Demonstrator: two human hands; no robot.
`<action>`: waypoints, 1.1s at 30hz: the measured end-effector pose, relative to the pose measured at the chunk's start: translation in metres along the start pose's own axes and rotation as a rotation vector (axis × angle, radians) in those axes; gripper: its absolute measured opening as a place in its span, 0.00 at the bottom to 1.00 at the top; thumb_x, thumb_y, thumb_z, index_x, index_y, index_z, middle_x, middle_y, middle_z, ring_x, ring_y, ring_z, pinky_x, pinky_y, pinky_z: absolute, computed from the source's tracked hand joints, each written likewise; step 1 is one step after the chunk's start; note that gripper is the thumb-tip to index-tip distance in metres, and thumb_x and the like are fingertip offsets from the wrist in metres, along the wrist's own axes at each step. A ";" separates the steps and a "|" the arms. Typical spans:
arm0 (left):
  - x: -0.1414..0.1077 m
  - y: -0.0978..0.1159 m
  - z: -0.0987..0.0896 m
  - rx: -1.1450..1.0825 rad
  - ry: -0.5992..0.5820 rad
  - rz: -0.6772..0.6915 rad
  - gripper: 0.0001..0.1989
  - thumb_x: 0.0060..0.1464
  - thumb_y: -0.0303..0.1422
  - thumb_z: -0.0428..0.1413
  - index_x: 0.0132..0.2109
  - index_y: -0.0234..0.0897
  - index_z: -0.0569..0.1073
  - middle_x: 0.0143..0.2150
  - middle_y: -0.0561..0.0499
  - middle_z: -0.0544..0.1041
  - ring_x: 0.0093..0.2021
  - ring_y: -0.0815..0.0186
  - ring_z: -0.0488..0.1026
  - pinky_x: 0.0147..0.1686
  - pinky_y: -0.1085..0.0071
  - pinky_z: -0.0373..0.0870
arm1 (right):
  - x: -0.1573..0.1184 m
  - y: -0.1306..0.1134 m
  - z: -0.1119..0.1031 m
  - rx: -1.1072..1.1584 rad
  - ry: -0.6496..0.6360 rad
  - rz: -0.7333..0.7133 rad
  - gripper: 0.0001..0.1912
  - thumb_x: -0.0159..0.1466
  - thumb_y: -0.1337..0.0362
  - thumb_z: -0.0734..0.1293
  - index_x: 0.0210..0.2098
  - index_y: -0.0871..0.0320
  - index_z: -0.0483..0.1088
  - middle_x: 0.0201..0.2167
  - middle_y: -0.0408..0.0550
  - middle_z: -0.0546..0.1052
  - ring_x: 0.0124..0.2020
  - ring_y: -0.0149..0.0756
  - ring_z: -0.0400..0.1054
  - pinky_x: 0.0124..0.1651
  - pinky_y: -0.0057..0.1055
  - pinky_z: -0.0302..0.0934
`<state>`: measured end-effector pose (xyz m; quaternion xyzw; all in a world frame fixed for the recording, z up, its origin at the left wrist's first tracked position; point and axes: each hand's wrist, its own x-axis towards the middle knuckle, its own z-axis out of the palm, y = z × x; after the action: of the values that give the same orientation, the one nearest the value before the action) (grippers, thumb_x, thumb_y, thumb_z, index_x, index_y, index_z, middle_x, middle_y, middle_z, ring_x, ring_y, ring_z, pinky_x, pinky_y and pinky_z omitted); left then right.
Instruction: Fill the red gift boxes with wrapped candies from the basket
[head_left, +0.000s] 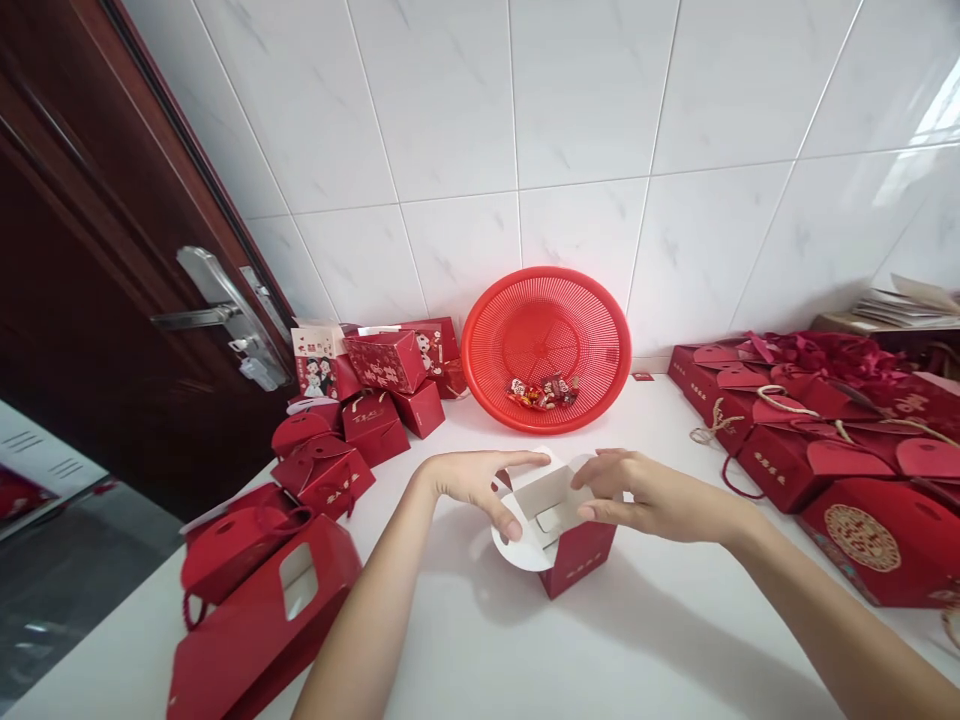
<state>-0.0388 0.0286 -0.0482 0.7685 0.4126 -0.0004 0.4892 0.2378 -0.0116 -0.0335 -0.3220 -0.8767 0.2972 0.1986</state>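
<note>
bare bench (480,660) in front | red boxes (322,470) flank left, gift boxes (832,440) right | basket (546,278) and tiled wall (450,110) bar the back

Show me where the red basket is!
In the head view, the red basket is in the middle, tilted up by the tiled wall, just beyond the open box.

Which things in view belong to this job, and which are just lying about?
In the work:
- open red cardboard box with white inside, between left hand and right hand
- perhaps small wrapped pieces in round red plastic basket

Probably just lying about:
- red cardboard boxes at left
- red cardboard boxes at right
- crumpled deep-pink material
- stacked papers
</note>
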 end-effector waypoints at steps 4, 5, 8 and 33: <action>0.002 0.001 0.002 -0.018 -0.006 -0.014 0.62 0.32 0.39 0.73 0.73 0.51 0.51 0.71 0.48 0.61 0.62 0.53 0.68 0.60 0.65 0.65 | -0.007 0.003 -0.006 -0.038 -0.169 0.068 0.22 0.58 0.45 0.71 0.43 0.53 0.78 0.56 0.53 0.74 0.56 0.50 0.67 0.53 0.40 0.63; 0.001 0.001 0.002 -0.021 -0.002 -0.020 0.62 0.32 0.39 0.73 0.73 0.50 0.50 0.70 0.48 0.62 0.62 0.53 0.68 0.59 0.66 0.65 | -0.009 0.005 -0.006 -0.060 -0.181 0.095 0.28 0.54 0.46 0.74 0.50 0.52 0.76 0.59 0.53 0.71 0.61 0.53 0.63 0.55 0.42 0.62; 0.001 0.002 0.003 -0.013 0.031 -0.039 0.63 0.33 0.40 0.73 0.73 0.49 0.49 0.69 0.47 0.65 0.61 0.53 0.69 0.58 0.66 0.66 | -0.013 0.009 -0.001 -0.153 -0.210 0.178 0.44 0.51 0.49 0.76 0.64 0.49 0.65 0.68 0.54 0.62 0.69 0.59 0.50 0.64 0.49 0.54; 0.038 -0.055 0.014 -0.729 0.264 0.223 0.51 0.38 0.33 0.69 0.70 0.46 0.59 0.63 0.42 0.70 0.57 0.51 0.71 0.48 0.65 0.70 | 0.018 0.079 0.018 0.501 0.150 0.062 0.43 0.58 0.43 0.71 0.68 0.50 0.58 0.68 0.53 0.61 0.68 0.48 0.56 0.64 0.44 0.56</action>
<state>-0.0432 0.0523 -0.1119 0.5780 0.3592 0.2979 0.6695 0.2507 0.0425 -0.0951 -0.3105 -0.7484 0.4861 0.3274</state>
